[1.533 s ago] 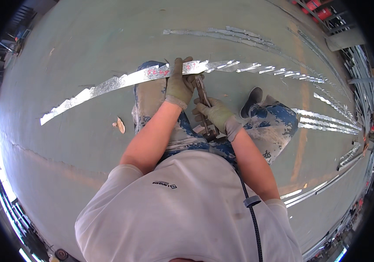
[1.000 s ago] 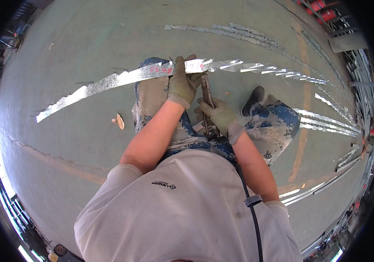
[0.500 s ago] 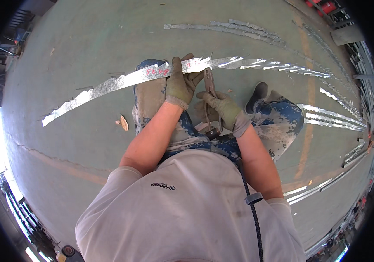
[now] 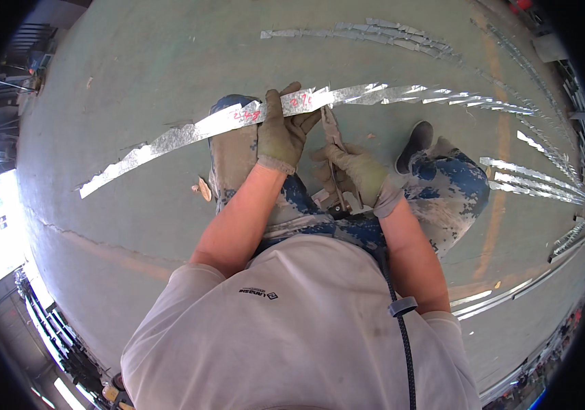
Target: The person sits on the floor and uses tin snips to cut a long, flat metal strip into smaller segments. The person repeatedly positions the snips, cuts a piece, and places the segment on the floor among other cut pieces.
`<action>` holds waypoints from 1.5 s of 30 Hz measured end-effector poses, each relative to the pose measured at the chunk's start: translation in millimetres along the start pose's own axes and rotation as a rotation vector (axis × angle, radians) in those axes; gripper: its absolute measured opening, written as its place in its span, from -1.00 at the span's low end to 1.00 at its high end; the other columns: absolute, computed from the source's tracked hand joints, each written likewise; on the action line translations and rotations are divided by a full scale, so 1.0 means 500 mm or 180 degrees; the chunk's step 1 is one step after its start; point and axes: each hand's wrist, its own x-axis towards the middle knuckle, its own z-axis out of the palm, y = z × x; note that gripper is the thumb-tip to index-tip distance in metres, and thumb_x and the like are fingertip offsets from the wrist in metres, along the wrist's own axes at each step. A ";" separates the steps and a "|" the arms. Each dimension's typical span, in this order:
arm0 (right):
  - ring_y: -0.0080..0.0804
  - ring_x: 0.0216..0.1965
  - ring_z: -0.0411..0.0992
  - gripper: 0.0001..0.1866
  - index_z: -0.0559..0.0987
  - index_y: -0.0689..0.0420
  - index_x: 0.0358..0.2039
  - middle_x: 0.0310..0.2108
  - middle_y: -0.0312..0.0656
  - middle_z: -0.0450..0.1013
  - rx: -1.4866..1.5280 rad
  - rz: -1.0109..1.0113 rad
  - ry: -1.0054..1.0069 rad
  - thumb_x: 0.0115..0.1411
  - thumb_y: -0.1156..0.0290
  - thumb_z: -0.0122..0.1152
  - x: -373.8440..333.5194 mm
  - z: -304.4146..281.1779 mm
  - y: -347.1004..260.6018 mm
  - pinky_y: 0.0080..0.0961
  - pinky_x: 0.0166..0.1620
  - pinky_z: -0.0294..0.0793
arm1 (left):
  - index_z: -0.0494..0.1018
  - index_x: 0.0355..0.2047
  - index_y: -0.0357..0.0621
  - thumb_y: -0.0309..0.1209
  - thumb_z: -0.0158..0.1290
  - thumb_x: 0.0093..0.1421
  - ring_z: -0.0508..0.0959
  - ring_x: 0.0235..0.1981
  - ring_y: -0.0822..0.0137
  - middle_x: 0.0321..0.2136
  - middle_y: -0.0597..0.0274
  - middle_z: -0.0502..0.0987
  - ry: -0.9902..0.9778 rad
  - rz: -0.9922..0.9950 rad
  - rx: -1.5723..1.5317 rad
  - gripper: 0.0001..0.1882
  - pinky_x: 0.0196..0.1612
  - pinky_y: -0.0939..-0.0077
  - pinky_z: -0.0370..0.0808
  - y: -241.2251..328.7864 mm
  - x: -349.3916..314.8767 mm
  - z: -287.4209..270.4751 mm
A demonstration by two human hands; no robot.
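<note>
A long, bowed strip of shiny sheet metal [image 4: 176, 140] with jagged, notched edges and red handwritten marks lies across in front of me, over one knee. My left hand [image 4: 280, 137], in an olive work glove, grips it near the middle, thumb on top and fingers mostly beneath. My right hand [image 4: 359, 171], gloved too, is closed round the handles of a plier-shaped hand tool [image 4: 331, 128]. The tool's jaws are at the strip's near edge, just right of my left hand. Whether they are closed on the metal is too small to tell.
Several notched metal strips [image 4: 402, 35] lie on the floor at the far right, and shiny strips [image 4: 535, 184] lie beyond my right knee. Long metal pieces [image 4: 494, 304] stretch along the right. A dry leaf [image 4: 203, 189] is by my left knee. A black cord [image 4: 402, 342] hangs down my shirt.
The view has shifted slightly. My right hand and the tool's handles have moved a little right, while the jaws stay at the strip's edge. My left hand keeps its hold.
</note>
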 end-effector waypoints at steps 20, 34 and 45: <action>-0.38 -0.50 0.47 -0.59 0.56 0.25 -0.03 -0.41 -0.24 0.54 0.1065 -0.0074 -0.0584 0.48 0.09 0.11 0.018 0.001 0.023 -0.40 -0.44 0.48 | 0.39 0.25 -0.19 0.05 -0.12 0.52 0.59 0.14 0.04 0.09 -0.01 0.56 -0.0080 -0.0093 0.0106 -0.42 0.25 0.08 0.52 -0.003 0.003 0.016; -0.51 -0.57 0.34 -0.55 0.58 0.17 -0.02 -0.47 -0.40 0.42 0.0337 -0.0720 -0.0481 0.38 0.00 0.22 -0.028 0.001 0.005 -0.45 -0.54 0.28 | 0.35 0.32 0.05 -0.24 -0.03 0.53 0.57 0.07 0.39 0.04 0.28 0.56 -0.0305 -0.0122 -0.0855 -0.60 0.18 0.35 0.51 0.024 -0.046 0.036; -0.46 -0.56 0.39 -0.61 0.57 0.22 0.00 -0.47 -0.36 0.46 0.0331 -0.0834 -0.0700 0.40 0.14 0.21 -0.061 -0.011 -0.031 -0.41 -0.56 0.34 | 0.40 0.17 -0.16 -0.31 0.03 0.43 0.46 0.24 0.08 0.08 0.14 0.53 -0.0930 0.0479 -0.1386 -0.64 0.38 -0.25 0.31 0.075 -0.026 -0.062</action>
